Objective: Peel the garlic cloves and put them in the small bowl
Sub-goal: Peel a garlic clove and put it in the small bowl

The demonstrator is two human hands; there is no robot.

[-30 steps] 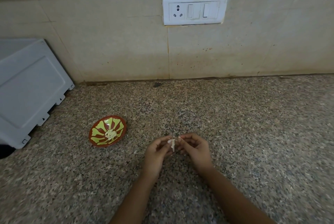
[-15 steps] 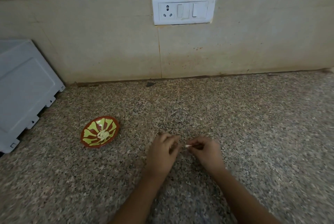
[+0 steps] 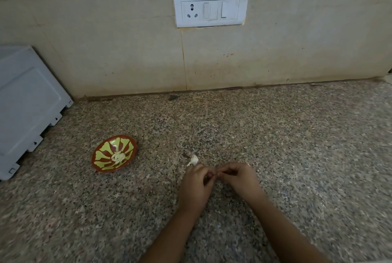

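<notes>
On the speckled stone counter (image 3: 297,146) my left hand (image 3: 197,182) and right hand (image 3: 239,177) met fingertip to fingertip, fingers curled; whether they pinched anything I could not tell. One pale white garlic piece (image 3: 193,160) lay just beyond my left hand. One small bowl (image 3: 127,145), red-brown with yellow-green petals, sat further left, holding a heap of pale peeled cloves (image 3: 118,156), too bunched to count.

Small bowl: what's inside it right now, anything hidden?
Inside the small bowl lies a little pile of pale peeled garlic cloves at the centre, on its green-and-red pattern. Their number is unclear, and anything beneath the pile is covered.
</notes>
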